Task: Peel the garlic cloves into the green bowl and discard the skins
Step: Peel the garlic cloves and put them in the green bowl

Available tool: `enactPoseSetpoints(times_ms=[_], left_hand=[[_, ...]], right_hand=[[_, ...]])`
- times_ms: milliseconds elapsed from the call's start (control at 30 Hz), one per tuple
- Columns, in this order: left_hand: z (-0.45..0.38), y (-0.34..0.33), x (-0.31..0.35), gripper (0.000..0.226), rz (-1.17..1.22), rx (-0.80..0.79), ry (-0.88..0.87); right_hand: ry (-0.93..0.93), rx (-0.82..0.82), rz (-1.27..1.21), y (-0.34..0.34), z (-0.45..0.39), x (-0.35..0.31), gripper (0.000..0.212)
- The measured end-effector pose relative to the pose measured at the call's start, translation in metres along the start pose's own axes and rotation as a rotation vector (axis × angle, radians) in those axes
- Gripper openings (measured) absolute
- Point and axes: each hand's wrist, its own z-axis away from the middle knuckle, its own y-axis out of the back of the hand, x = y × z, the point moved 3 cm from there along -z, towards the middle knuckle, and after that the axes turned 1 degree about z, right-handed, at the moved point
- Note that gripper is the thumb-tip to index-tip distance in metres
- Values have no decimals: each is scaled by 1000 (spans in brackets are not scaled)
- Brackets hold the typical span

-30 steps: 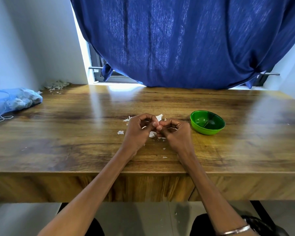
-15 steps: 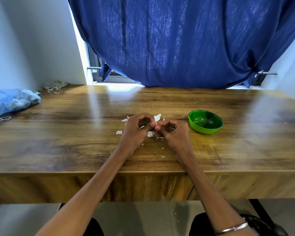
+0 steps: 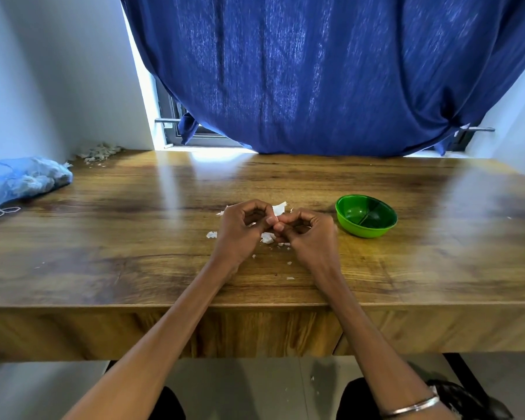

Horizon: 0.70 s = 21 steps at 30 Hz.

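Left hand [image 3: 240, 230]: I see its fingers curled in, tips meeting the right hand's at mid-table; something small is pinched there, but I cannot tell what.
Right hand [image 3: 311, 236]: fingers curled the same way, thumb and forefinger pressed against the left's over the same hidden piece.
Garlic clove: I cannot make it out; the fingertips cover it.
Garlic skins [image 3: 267, 237]: white flakes on the table under and around both hands, one larger shred [image 3: 279, 209] just behind them.
Green bowl [image 3: 366, 215]: upright on the table, near the right hand on its right; I see nothing inside.
Table [image 3: 134, 237]: glossy wood.
Blue mesh bag [image 3: 22, 180]: far left edge.
Curtain [image 3: 331, 74]: dark blue, behind the table.
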Motion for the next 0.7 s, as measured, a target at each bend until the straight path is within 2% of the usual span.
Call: enactPoseSetpoints(times_ms=[167,300,467,600,700], left_hand=[[0,1,0,15,-26,-24,-9],[-2,-2,-2,14,-103,4,-47],[-4,-8,-5,29,-188,-17,-68],[-5,-13,-9,17,-199,-52,-102],[-4,-17,-6,16,-190,-21,-138]], right_hand=[[24,3,54,0,1,-2,27],[11,20,50,-1,-1,3,12],[15,18,93,0,-2,7,7],[-27,15,56,-1,-2,5,7],[-89,12,-74,-1,-1,4,7]])
